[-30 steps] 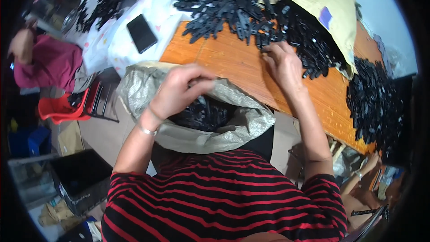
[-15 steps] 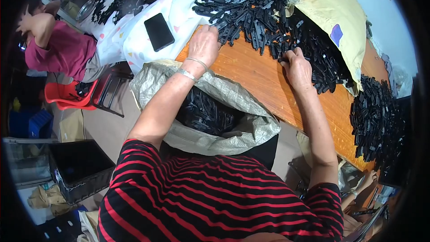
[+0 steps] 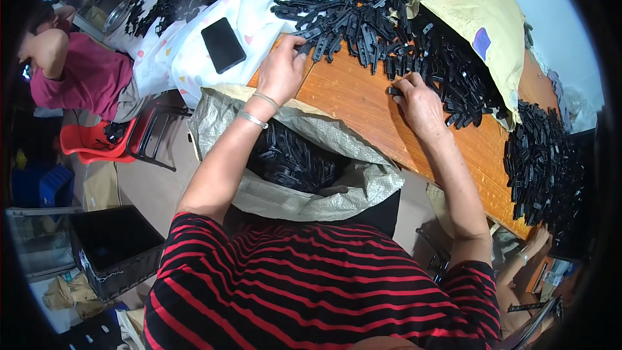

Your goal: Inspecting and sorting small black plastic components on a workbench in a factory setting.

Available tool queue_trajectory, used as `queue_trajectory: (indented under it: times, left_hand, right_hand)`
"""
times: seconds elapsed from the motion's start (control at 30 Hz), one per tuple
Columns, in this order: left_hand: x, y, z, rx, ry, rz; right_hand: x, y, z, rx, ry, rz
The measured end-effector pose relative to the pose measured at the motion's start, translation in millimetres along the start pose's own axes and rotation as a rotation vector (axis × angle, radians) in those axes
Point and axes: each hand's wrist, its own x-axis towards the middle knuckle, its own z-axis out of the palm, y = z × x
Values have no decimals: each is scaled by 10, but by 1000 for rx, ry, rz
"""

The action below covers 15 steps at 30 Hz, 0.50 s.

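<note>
A heap of narrow black plastic parts (image 3: 363,19) spreads over the far side of the wooden table (image 3: 343,87). My left hand (image 3: 280,72) is closed at the heap's near left edge, with a dark part showing at its fingertips. To the right, my right hand (image 3: 421,105) pinches a small black plastic part (image 3: 394,91) just above the wood. Its remaining fingers are curled, hiding some of the part. Between my forearms a grey woven sack (image 3: 369,185) gapes at the table's near edge, with many similar black parts (image 3: 295,159) inside.
A black phone (image 3: 223,45) lies on a white patterned sheet (image 3: 188,68) at left. More parts spill from a yellow sack (image 3: 479,6); another pile (image 3: 538,162) lies far right. A black crate (image 3: 116,246) and red chair (image 3: 97,139) stand left, near a seated person (image 3: 84,78).
My right hand has drawn back left and nearer, away from the heap, with a small black part. My left hand has shifted slightly left. The view has moved a little.
</note>
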Motion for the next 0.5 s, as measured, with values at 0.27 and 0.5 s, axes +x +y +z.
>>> queue_trajectory:
  times: [0.27, 0.5]
  left_hand:
    - [-106, 198, -59, -1069, -362, -446]
    - [-263, 498, 40, -900, -511, -281]
  right_hand:
    - [-1, -59, -163, 50, -23, 25]
    - [167, -630, -333, 411, 240, -156]
